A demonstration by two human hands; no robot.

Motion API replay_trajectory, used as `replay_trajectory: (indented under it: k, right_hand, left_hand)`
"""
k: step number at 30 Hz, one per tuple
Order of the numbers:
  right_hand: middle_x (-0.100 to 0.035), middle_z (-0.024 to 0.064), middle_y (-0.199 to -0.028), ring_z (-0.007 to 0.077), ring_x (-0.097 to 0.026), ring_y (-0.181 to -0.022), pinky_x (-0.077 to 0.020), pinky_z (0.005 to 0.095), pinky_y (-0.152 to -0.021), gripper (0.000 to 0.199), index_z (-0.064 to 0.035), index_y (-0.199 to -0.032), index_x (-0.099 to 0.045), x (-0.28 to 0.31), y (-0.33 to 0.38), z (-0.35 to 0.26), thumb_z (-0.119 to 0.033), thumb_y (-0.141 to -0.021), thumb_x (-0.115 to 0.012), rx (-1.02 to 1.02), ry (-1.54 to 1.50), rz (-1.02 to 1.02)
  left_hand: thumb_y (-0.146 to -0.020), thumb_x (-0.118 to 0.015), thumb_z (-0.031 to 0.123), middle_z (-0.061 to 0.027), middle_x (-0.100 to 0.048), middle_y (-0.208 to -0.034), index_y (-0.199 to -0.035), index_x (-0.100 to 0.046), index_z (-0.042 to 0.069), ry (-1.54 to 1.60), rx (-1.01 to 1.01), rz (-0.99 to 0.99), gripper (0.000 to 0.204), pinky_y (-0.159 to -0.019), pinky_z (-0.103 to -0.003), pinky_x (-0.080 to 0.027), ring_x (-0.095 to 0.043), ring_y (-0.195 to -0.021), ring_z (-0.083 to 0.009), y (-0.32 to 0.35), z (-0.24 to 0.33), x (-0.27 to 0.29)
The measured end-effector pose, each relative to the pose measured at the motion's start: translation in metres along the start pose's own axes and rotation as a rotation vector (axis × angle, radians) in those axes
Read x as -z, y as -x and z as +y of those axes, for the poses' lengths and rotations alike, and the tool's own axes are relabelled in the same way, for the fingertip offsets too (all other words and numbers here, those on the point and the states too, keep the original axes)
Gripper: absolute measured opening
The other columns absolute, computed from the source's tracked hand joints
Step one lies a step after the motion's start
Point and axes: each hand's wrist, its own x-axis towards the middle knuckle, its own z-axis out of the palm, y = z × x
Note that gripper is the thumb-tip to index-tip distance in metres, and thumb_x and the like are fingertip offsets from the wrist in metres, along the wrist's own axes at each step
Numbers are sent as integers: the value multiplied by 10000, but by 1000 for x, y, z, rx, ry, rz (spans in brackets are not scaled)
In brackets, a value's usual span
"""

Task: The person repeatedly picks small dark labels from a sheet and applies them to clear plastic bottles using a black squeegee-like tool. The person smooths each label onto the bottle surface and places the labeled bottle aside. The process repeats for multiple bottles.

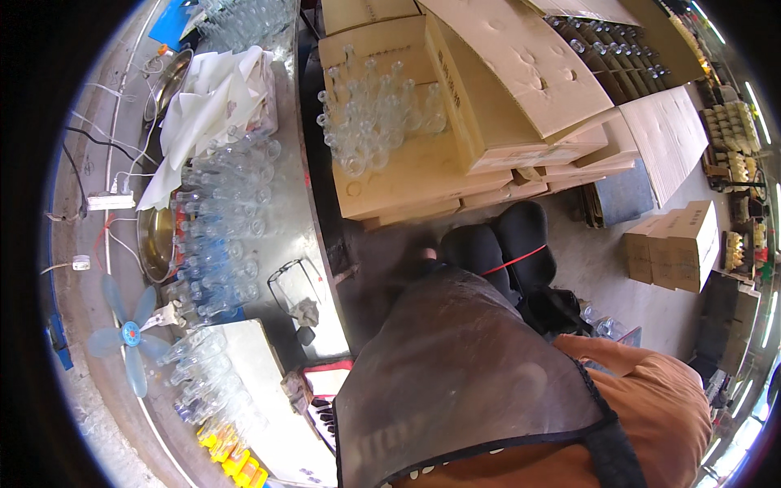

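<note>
Neither of my hands can be made out. A brown see-through apron covers my front, over an orange shirt. Past the apron's far edge shows a small blurred patch of skin; I cannot tell which body part it is. Left of the apron, a metal-topped table carries rows of clear glass bottles and a thin black wire frame beside a grey lump. Ahead, several clear glass bottles stand on a cardboard box.
A large open carton and a divided box of glassware are stacked ahead right. Black padded seats stand beyond the apron. Smaller cartons sit on the floor at right. A blue fan stands at far left beside white paper.
</note>
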Motion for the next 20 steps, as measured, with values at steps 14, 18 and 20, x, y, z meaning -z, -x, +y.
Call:
replay_trajectory:
  k: [14, 18, 20]
  right_hand:
    - [-735, 155, -828, 247, -722, -814, -562, 365, -763, 497, -41, -1167, -711, 117, 49, -11, -307, -748, -680, -2, -195, 77]
    - [-719, 229, -961, 357, -702, -929, -542, 427, -857, 534, -50, -1168, -713, 140, 65, -10, -343, -724, -668, 99, -49, 233]
    - [-714, 241, -980, 363, -696, -949, -539, 432, -868, 526, -45, -1166, -713, 158, 69, -14, -327, -724, -669, 130, 100, 266]
  left_hand:
    - [-997, -548, 132, -31, -626, -846, -1198, -632, 1, -90, -150, 33, 254, -610, -297, -481, -550, -685, -109, 43, 104, 0]
    - [-1008, -542, 111, -30, -624, -840, -1200, -629, -3, -59, -544, 247, 240, -608, -293, -478, -546, -682, -104, 75, 236, 52]
    - [-1011, -520, 68, -43, -615, -840, -1195, -629, -20, 142, -988, 466, 231, -619, -259, -472, -545, -662, -116, 121, 318, 90]
